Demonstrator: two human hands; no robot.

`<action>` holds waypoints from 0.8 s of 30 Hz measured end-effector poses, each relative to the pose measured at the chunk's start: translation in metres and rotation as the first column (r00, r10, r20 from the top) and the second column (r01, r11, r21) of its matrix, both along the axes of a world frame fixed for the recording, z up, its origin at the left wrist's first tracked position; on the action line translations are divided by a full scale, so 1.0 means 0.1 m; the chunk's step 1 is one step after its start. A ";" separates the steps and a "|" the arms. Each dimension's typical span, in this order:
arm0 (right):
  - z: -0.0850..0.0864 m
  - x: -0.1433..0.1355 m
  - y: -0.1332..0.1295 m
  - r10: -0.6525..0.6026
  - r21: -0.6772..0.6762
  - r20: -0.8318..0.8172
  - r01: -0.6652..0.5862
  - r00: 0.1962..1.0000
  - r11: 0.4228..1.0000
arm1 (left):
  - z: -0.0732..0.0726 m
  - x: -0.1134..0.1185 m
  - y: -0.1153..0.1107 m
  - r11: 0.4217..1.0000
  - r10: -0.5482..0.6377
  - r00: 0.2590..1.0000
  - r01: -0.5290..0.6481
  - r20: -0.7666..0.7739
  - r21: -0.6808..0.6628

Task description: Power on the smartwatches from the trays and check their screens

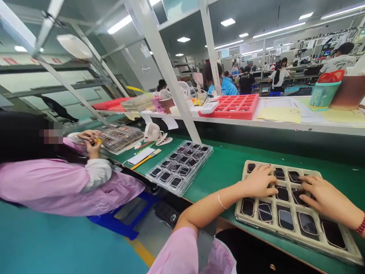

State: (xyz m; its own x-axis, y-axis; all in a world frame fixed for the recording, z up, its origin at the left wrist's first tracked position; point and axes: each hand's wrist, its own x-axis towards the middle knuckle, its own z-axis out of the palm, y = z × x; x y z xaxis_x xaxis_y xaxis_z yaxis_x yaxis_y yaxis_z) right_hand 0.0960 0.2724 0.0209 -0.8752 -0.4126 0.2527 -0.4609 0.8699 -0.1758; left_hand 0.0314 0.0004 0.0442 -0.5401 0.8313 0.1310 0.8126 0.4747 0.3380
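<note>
A beige tray (pixel 288 207) on the green bench in front of me holds rows of dark-screened watch faces with pale frames, such as the watch face (pixel 286 220) in its front row. My left hand (pixel 260 182) lies over the tray's back left part, fingers stretched out and apart, covering some pockets. From the right, my right hand (pixel 326 196) reaches over the tray. Its spread fingertips rest at the edge of a watch face (pixel 298 197) in the middle row. Neither hand visibly holds anything.
Left of the beige tray, a clear plastic tray (pixel 185 167) holds more watch faces. A brush (pixel 146 159) and small white fan (pixel 154 133) lie farther left, beside a seated co-worker (pixel 51 179). A shelf (pixel 285 123) above the bench carries a red tray (pixel 236 106) and a green cup (pixel 325 93).
</note>
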 end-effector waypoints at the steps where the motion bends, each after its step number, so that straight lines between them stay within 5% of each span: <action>1: -0.04 0.06 0.05 -0.017 -0.016 0.007 0.017 1.000 1.000 | -0.02 0.00 0.09 0.999 -0.030 1.000 0.030 -0.001 -0.017; 6: -0.04 0.20 0.05 -0.053 -0.321 0.166 0.105 0.985 0.941 | -0.02 0.02 0.34 0.991 -0.108 0.988 0.097 0.112 0.096; 9: 0.05 0.02 -0.04 0.007 -0.639 0.358 0.240 0.934 0.731 | 0.03 -0.06 0.44 0.943 -0.094 0.896 -0.060 0.434 0.327; 12: 0.11 -0.31 -0.14 0.062 -0.779 0.489 0.403 0.870 0.481 | 0.03 -0.28 0.55 0.793 -0.155 0.671 -0.353 0.725 0.496; 17: 0.06 -0.62 -0.22 0.159 -0.828 0.538 0.483 0.828 0.284 | -0.09 -0.61 0.50 0.660 -0.106 0.486 -0.618 0.868 0.427; 20: 0.02 -0.61 -0.19 0.179 -0.838 0.529 0.478 0.829 0.262 | -0.14 -0.62 0.43 0.676 -0.111 0.488 -0.601 0.866 0.426; 24: 0.02 -0.54 -0.21 0.094 -0.805 0.490 0.409 0.867 0.429 | -0.16 -0.55 0.41 0.683 -0.204 0.544 -0.517 0.814 0.516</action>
State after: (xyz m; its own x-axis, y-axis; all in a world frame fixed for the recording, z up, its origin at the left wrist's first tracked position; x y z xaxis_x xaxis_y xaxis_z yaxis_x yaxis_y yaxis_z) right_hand 0.0419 0.2516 0.0232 -0.9994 -0.0319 -0.0126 0.0069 0.1723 -0.9850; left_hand -0.0237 0.0416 0.0280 -0.8099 0.5860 0.0243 -0.0271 -0.0787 0.9965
